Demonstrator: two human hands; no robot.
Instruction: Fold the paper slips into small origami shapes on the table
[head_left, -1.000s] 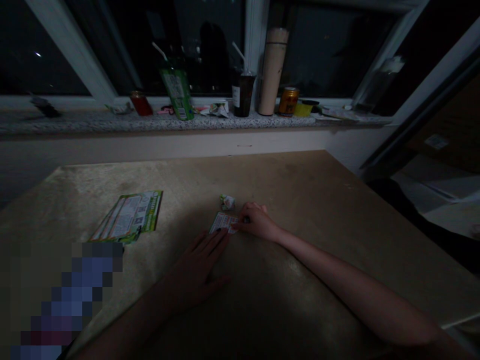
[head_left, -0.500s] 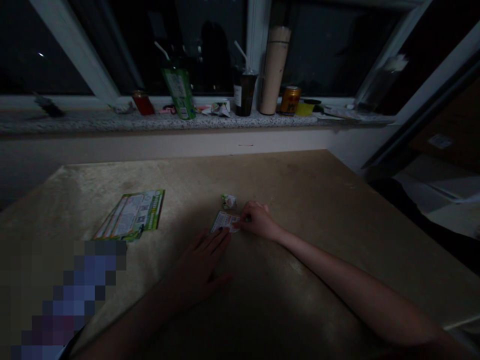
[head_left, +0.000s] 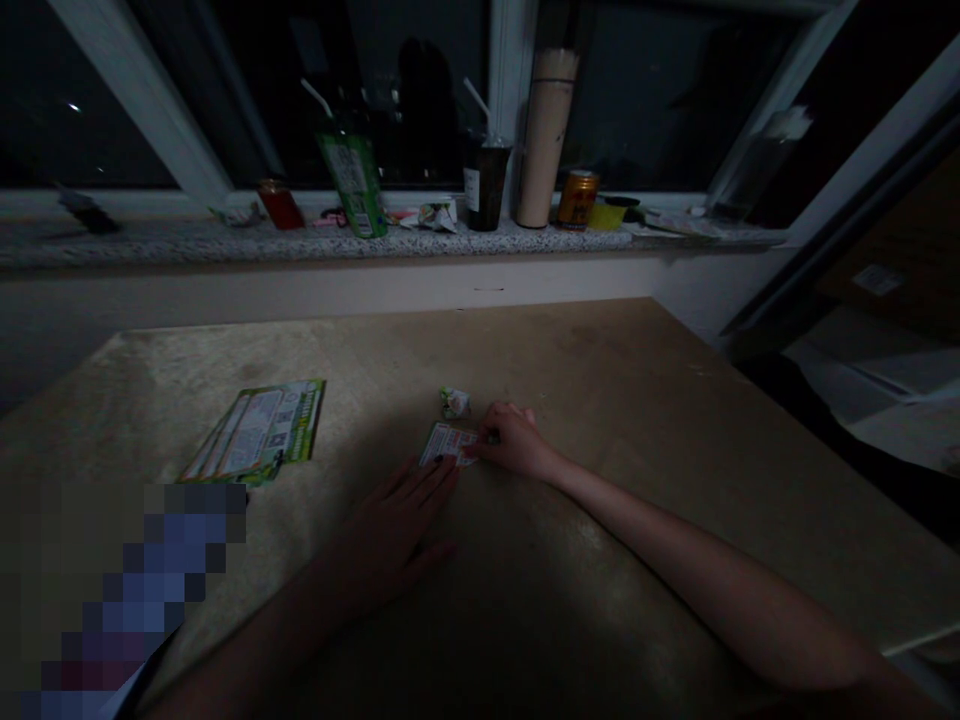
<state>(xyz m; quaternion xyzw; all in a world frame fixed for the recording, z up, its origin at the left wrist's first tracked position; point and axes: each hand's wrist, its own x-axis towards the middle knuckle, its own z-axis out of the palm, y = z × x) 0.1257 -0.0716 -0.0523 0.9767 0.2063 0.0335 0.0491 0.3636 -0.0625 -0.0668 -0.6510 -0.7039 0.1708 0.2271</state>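
A small printed card (head_left: 441, 440) with white and orange print lies on the table between my hands. My left hand (head_left: 401, 520) rests flat on the tabletop, fingers stretched out, its fingertips at the card's near edge. At the card's right end, the fingers of my right hand (head_left: 514, 440) are curled together in a pinch, the thumb over the edge of the card. My fingers hide that end. Just beyond the card sits a small crumpled green and white wrapper (head_left: 454, 402).
Several green and white printed sheets (head_left: 259, 430) are stacked at the left of the table (head_left: 600, 360). A windowsill (head_left: 420, 245) behind holds a green bottle (head_left: 352, 185), a dark cup with straw (head_left: 486, 185), a tall beige flask (head_left: 544, 140) and a gold can (head_left: 577, 200). A pixelated patch covers the lower left.
The view has shifted very slightly. Both hands and the card stay in nearly the same places.
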